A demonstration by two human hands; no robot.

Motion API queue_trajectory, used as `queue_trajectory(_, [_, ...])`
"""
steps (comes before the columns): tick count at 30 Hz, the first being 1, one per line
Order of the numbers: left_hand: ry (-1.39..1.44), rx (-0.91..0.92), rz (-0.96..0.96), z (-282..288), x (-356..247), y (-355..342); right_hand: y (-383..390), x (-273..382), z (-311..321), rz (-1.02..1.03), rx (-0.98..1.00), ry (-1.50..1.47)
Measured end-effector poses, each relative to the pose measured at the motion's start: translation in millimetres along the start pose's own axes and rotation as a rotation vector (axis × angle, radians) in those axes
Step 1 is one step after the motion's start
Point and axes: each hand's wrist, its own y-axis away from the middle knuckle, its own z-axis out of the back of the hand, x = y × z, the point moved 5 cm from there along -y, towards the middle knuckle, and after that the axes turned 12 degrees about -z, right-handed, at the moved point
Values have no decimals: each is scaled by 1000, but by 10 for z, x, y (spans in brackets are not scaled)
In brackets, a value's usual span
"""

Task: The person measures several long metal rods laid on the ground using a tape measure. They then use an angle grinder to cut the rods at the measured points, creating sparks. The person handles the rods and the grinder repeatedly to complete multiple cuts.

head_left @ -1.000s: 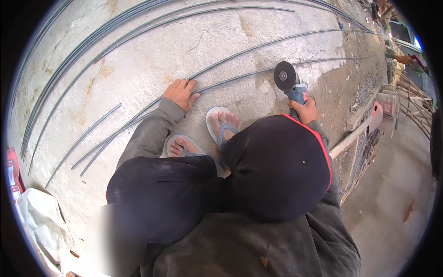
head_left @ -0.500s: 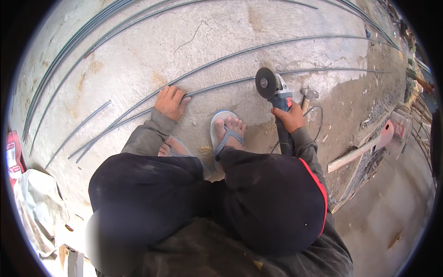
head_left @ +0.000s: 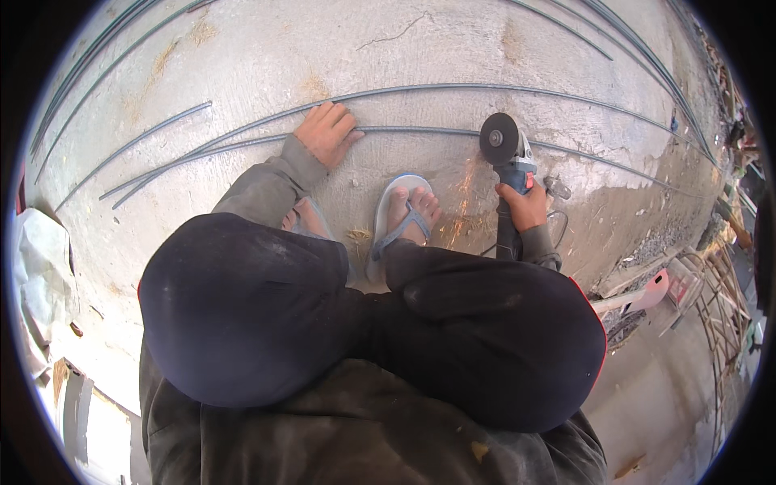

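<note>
My right hand (head_left: 525, 205) is wrapped around the body of an angle grinder (head_left: 512, 174). The grinder's dark cutting disc (head_left: 499, 139) meets the nearer of two long ribbed steel bars (head_left: 420, 128), and orange sparks (head_left: 463, 200) stream from there toward my right foot. My left hand (head_left: 327, 133) presses down on this same bar with curled fingers, left of the disc; the undersides of those fingers are hidden. Just beyond it, the second steel bar (head_left: 453, 86) curves across the concrete floor (head_left: 404, 56) and crosses the first at the left.
A hammer (head_left: 558, 187) lies right of the grinder, near its looped cord (head_left: 559, 229). My sandalled foot (head_left: 411, 212) is close to the sparks. A shorter steel bar (head_left: 137, 149) lies at left. More bars (head_left: 97, 61) run along the far side. A pale handsaw (head_left: 647, 293) rests at right among wood scraps.
The disc has come down onto the nearer bar, and sparks now fly. In the view, both hands and the bars sit further right, and my left hand keeps its place on the bar.
</note>
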Motion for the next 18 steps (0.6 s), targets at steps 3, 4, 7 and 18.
queue_trajectory(3, [-9,16,-1,-22,16,52,62,168,-4,74,-55,35])
queue_trajectory(4, [-5,18,-8,-40,29,68,28,141,-28,62,-46,35])
queue_trajectory(7, [2,-21,-12,-21,23,88,5,116,-31,45,-62,30])
queue_trajectory(18, [-38,-58,-19,-63,34,125,-36,127,15,52,-90,113])
